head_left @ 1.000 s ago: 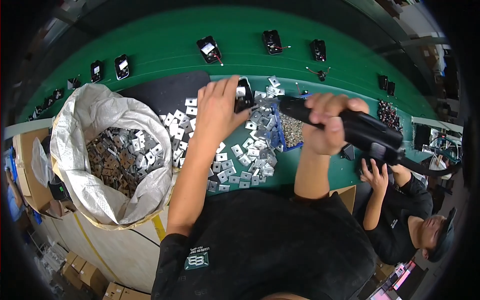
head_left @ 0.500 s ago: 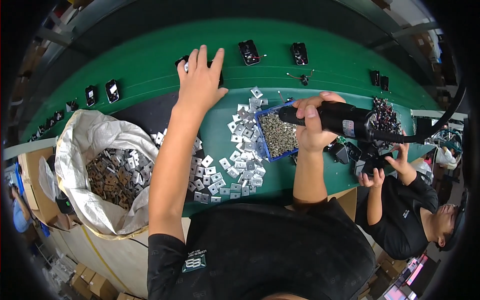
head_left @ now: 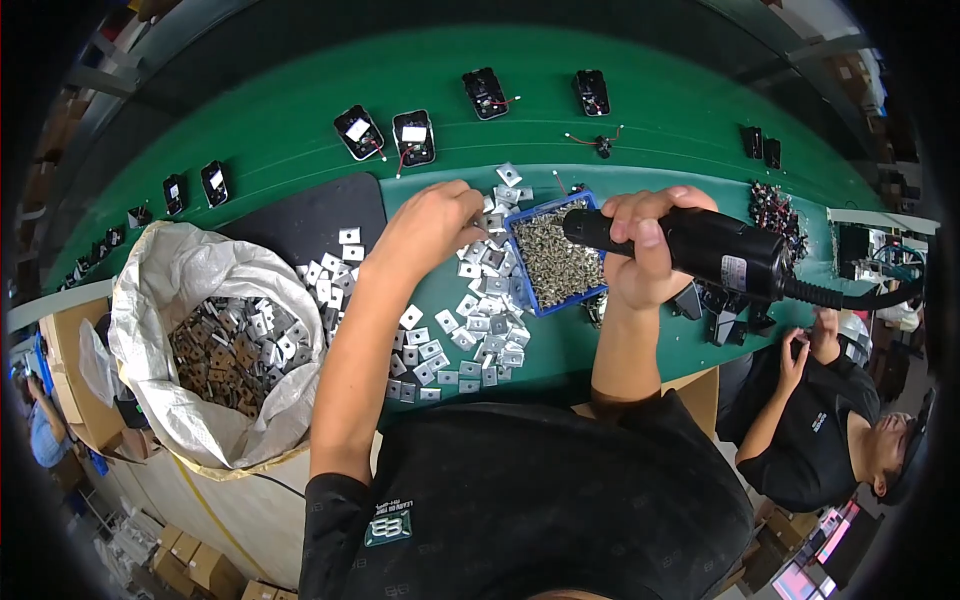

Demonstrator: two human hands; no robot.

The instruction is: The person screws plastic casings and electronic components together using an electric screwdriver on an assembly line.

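Note:
My right hand (head_left: 645, 245) is wrapped round a black electric screwdriver (head_left: 735, 255), its thick cable trailing off to the right. The front end of the screwdriver lies over a blue tray (head_left: 577, 302) full of small metal screws (head_left: 555, 258). My left hand (head_left: 432, 225) is at the upper left part of a spread of small square metal plates (head_left: 485, 325), each with a hole. Its fingers are curled and pressed together at the plates; whatever is between the fingertips is hidden. Just beyond it, two black plastic housings (head_left: 414, 148) with white patches and red wires lie on the green belt.
A white woven sack (head_left: 165, 385) of metal plates stands at the left. More black housings (head_left: 486, 92) lie along the green belt (head_left: 300, 90). Wired parts (head_left: 775, 225) are heaped at the right, near a co-worker's hands (head_left: 805, 350).
My left hand has come back from the housings on the belt to the metal plates, uncovering two housings. The screwdriver has shifted slightly right. The co-worker's hands have drawn back from the black parts.

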